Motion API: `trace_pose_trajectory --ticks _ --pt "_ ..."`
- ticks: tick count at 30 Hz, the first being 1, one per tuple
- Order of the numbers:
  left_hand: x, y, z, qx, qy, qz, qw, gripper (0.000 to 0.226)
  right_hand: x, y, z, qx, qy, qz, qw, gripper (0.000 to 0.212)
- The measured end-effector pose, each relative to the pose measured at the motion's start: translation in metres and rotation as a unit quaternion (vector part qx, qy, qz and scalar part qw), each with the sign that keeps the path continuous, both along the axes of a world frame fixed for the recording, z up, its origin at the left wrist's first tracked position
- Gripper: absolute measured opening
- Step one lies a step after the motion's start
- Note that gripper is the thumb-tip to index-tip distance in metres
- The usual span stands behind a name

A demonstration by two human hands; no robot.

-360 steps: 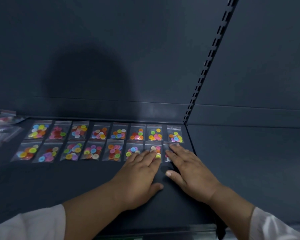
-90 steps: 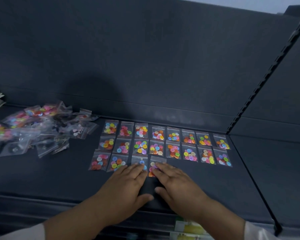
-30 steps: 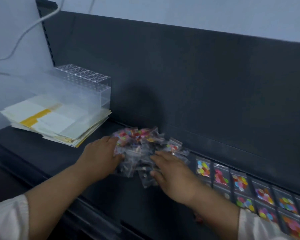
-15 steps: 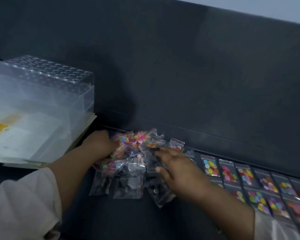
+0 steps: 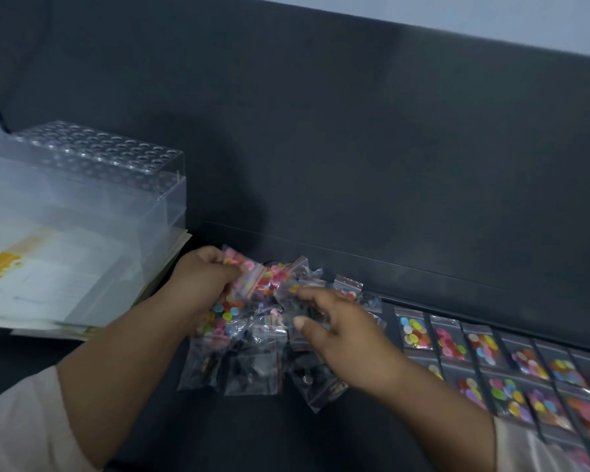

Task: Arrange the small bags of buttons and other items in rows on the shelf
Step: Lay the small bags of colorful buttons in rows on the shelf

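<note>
Many blurred bags (image 5: 252, 369), left hand (image 5: 201, 294) gripping, right hand (image 5: 348, 338) covering, rows (image 5: 484, 349) cropped

- Shelf (image 5: 321, 437): dark grey.
- Bags (image 5: 252, 373): clear.
- Buttons (image 5: 414, 330): yellow, pink, blue, orange, green.
- Papers (image 5: 48, 287): white, one yellow stripe.
- Box (image 5: 96, 158): clear, rows of round holes.

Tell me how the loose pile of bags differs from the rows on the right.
The pile is jumbled, bags overlapping and crumpled; the rows lie flat, side by side. The pile mixes colourful buttons with dark items; the rows show only colourful buttons. Both are small clear bags on the dark shelf.
</note>
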State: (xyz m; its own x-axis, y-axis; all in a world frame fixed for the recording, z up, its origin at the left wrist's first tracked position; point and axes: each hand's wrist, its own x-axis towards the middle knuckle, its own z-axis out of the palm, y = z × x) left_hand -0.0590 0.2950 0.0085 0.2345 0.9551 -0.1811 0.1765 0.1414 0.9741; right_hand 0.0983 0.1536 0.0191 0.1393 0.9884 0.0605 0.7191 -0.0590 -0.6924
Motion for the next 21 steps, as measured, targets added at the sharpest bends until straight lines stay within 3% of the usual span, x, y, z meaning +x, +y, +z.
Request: trace_pose_trajectory --ticks 3,6,8,10,13,17,21 --pt "0.012 -0.021 0.015 -0.051 -0.091 -0.008 0.995 0.022 -0.006 0.002 0.006 -0.027 0.243 -0.068 0.967 0.024" --pt "0.028 -0.048 0.032 -0.08 -0.136 -0.052 0.986 0.024 0.002 -0.002 0.012 -0.08 0.454 -0.104 0.881 0.024" --pt "0.037 -0.068 0.043 -0.091 -0.143 -0.094 0.981 0.018 0.013 -0.009 0.013 -0.106 0.539 -0.106 0.829 0.031" --pt "0.046 -0.084 0.051 -0.101 -0.144 -0.138 0.975 0.011 0.027 -0.019 0.015 -0.122 0.575 -0.095 0.803 0.034" --pt "0.065 -0.106 0.057 -0.11 -0.129 -0.186 0.968 0.006 0.049 -0.043 0.02 -0.128 0.58 -0.057 0.803 0.034" --pt "0.1 -0.138 0.056 -0.11 -0.099 -0.183 0.972 0.006 0.082 -0.085 0.027 -0.105 0.57 -0.054 0.813 0.013" --pt "0.143 -0.176 0.054 -0.114 -0.081 -0.199 0.97 0.007 0.119 -0.133 0.03 -0.086 0.507 -0.097 0.852 0.013"
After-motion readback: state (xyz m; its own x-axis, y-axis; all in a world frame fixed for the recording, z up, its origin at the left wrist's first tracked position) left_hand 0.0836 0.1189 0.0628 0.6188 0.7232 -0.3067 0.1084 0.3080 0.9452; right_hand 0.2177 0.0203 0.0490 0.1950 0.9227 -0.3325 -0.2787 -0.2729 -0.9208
